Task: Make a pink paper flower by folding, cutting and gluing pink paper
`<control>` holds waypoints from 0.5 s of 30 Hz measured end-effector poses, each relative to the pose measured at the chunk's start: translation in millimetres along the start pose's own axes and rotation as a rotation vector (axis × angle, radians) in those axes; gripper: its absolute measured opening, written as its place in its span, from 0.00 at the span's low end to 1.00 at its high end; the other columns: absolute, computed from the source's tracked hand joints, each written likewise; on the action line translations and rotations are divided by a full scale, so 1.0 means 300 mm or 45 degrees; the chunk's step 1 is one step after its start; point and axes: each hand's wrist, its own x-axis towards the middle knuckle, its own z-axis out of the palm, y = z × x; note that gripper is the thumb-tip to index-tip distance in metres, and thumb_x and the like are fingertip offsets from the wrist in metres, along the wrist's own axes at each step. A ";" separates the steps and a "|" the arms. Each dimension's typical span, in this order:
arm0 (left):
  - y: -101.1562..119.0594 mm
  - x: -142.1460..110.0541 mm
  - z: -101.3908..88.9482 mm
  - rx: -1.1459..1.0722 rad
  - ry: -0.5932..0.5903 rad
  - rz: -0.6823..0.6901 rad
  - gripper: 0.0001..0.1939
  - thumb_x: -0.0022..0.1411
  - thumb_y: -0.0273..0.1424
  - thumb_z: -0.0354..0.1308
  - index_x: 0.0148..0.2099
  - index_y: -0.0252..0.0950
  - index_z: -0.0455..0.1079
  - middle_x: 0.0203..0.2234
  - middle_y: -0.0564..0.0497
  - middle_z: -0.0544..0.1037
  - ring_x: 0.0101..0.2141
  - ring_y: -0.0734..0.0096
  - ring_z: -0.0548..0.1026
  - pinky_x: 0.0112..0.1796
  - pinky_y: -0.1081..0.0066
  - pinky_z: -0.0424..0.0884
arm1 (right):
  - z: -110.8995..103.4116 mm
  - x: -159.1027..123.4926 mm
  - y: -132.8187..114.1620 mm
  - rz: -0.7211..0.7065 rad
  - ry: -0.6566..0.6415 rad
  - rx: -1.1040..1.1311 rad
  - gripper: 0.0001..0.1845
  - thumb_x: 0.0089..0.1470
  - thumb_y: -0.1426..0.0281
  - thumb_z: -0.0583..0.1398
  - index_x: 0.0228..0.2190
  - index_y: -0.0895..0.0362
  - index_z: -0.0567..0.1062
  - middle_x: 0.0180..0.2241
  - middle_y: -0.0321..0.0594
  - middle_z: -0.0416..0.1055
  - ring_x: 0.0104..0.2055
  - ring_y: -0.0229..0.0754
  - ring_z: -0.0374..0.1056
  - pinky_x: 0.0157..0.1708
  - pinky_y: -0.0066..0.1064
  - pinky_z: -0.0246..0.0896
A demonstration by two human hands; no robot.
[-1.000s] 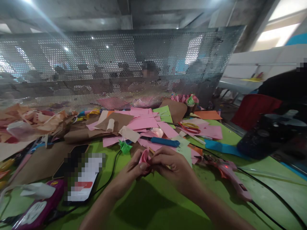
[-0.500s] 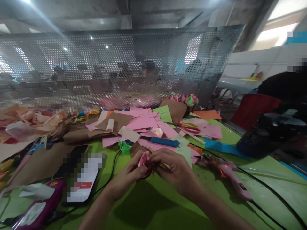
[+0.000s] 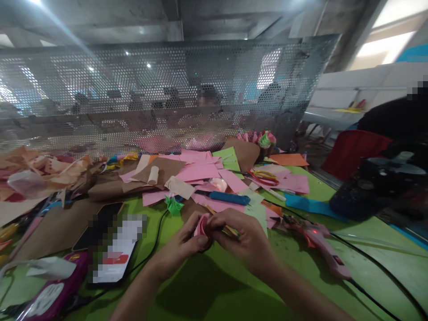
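My left hand [image 3: 187,240] is closed round a curled, layered piece of pink paper [image 3: 201,226], thumb in front and fingers behind. Against the right edge of that paper, the fingertips of my right hand [image 3: 236,232] are pinched together. A thin yellowish stick [image 3: 230,231] shows by my right fingers; I cannot tell whether it is held or lies behind them. Both hands are above the green table [image 3: 200,294]. Just beyond them lie a blue-handled cutter [image 3: 230,198], pink paper sheets [image 3: 200,171] and a small green plastic-wrapped piece [image 3: 174,205].
At right lies a pink glue gun [image 3: 329,254], its red light lit and its cord trailing. A dark jug [image 3: 364,191] stands behind it. Two phones [image 3: 117,254] and a purple power strip [image 3: 55,287] are at left. Red-handled scissors [image 3: 264,177] rest among papers before a perforated metal screen [image 3: 150,98].
The pink paper and my left hand have shifted very slightly right, and the paper is turned a little. My right fingers have moved slightly on its edge. The person at right has leaned partly out of view.
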 end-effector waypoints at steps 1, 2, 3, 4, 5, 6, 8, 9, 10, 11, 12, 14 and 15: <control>-0.002 0.000 0.000 -0.004 -0.004 -0.006 0.17 0.60 0.41 0.60 0.49 0.41 0.67 0.39 0.53 0.66 0.43 0.67 0.64 0.43 0.72 0.63 | 0.003 0.001 0.002 0.012 0.014 0.022 0.06 0.53 0.78 0.62 0.31 0.55 0.76 0.32 0.38 0.76 0.35 0.40 0.71 0.35 0.29 0.64; -0.005 0.001 -0.001 -0.006 -0.006 -0.012 0.17 0.60 0.40 0.60 0.50 0.42 0.68 0.40 0.53 0.67 0.43 0.67 0.64 0.44 0.72 0.63 | 0.006 0.002 0.003 0.038 0.019 0.057 0.07 0.52 0.79 0.62 0.31 0.55 0.75 0.31 0.37 0.76 0.34 0.39 0.71 0.35 0.28 0.64; -0.009 0.001 -0.002 -0.004 -0.009 -0.018 0.17 0.60 0.39 0.60 0.50 0.42 0.68 0.40 0.53 0.68 0.45 0.66 0.64 0.45 0.71 0.62 | 0.008 0.004 0.003 0.072 0.017 0.107 0.07 0.52 0.79 0.62 0.31 0.55 0.75 0.31 0.37 0.75 0.33 0.39 0.71 0.34 0.28 0.64; -0.013 0.002 -0.004 -0.002 -0.010 -0.027 0.17 0.60 0.39 0.60 0.50 0.42 0.68 0.41 0.53 0.68 0.46 0.66 0.64 0.46 0.71 0.62 | 0.009 0.007 0.003 0.116 0.010 0.169 0.06 0.52 0.78 0.62 0.31 0.56 0.75 0.30 0.36 0.75 0.32 0.38 0.70 0.33 0.27 0.63; -0.017 0.002 -0.005 0.000 -0.008 -0.038 0.17 0.59 0.40 0.61 0.50 0.42 0.69 0.41 0.53 0.69 0.46 0.65 0.65 0.46 0.70 0.62 | 0.010 0.009 0.001 0.165 0.001 0.236 0.06 0.51 0.78 0.62 0.31 0.56 0.74 0.29 0.35 0.74 0.31 0.37 0.69 0.32 0.27 0.63; -0.022 0.003 -0.007 0.001 -0.007 -0.050 0.17 0.59 0.40 0.61 0.50 0.42 0.69 0.41 0.53 0.70 0.47 0.64 0.65 0.47 0.70 0.62 | 0.011 0.010 0.000 0.213 -0.004 0.298 0.05 0.51 0.78 0.63 0.31 0.56 0.74 0.28 0.34 0.73 0.31 0.37 0.69 0.32 0.26 0.63; -0.028 0.003 -0.008 0.002 0.000 -0.070 0.18 0.58 0.40 0.61 0.50 0.42 0.70 0.42 0.52 0.71 0.48 0.62 0.66 0.48 0.68 0.63 | 0.012 0.011 -0.001 0.295 -0.001 0.379 0.06 0.50 0.77 0.64 0.30 0.56 0.73 0.27 0.33 0.71 0.29 0.36 0.67 0.30 0.25 0.62; -0.030 0.004 -0.008 0.003 0.004 -0.079 0.20 0.58 0.41 0.61 0.51 0.42 0.70 0.44 0.52 0.72 0.50 0.61 0.66 0.49 0.67 0.62 | 0.012 0.010 0.000 0.329 0.004 0.394 0.06 0.49 0.76 0.65 0.29 0.57 0.72 0.26 0.32 0.70 0.29 0.35 0.66 0.29 0.25 0.61; -0.030 0.004 -0.008 0.007 0.011 -0.088 0.21 0.58 0.41 0.61 0.53 0.42 0.69 0.46 0.52 0.72 0.51 0.59 0.65 0.51 0.65 0.62 | 0.013 0.010 0.001 0.358 0.006 0.396 0.07 0.48 0.76 0.65 0.29 0.57 0.72 0.26 0.32 0.70 0.28 0.35 0.65 0.28 0.25 0.60; -0.028 0.004 -0.007 0.014 0.020 -0.098 0.22 0.58 0.42 0.61 0.54 0.42 0.69 0.47 0.51 0.73 0.53 0.57 0.65 0.52 0.64 0.61 | 0.013 0.009 0.002 0.373 0.012 0.389 0.07 0.48 0.75 0.66 0.28 0.57 0.71 0.25 0.31 0.69 0.27 0.35 0.64 0.28 0.25 0.59; -0.026 0.005 -0.007 0.020 0.033 -0.112 0.24 0.58 0.43 0.60 0.56 0.42 0.68 0.50 0.51 0.73 0.55 0.55 0.64 0.53 0.62 0.60 | 0.013 0.010 0.002 0.378 0.018 0.372 0.07 0.48 0.75 0.66 0.27 0.57 0.72 0.25 0.31 0.69 0.27 0.35 0.64 0.27 0.25 0.59; -0.020 0.005 -0.006 0.028 0.069 -0.133 0.28 0.58 0.44 0.60 0.59 0.41 0.66 0.55 0.49 0.71 0.58 0.52 0.61 0.57 0.59 0.56 | 0.012 0.012 0.000 0.357 0.033 0.314 0.06 0.49 0.74 0.66 0.27 0.56 0.72 0.26 0.33 0.70 0.28 0.36 0.65 0.28 0.26 0.60; -0.018 0.005 -0.005 0.030 0.085 -0.133 0.30 0.58 0.45 0.59 0.60 0.40 0.65 0.57 0.49 0.70 0.60 0.52 0.59 0.58 0.58 0.54 | 0.011 0.015 -0.002 0.337 0.040 0.281 0.05 0.50 0.74 0.66 0.28 0.56 0.73 0.27 0.34 0.71 0.30 0.37 0.65 0.29 0.26 0.60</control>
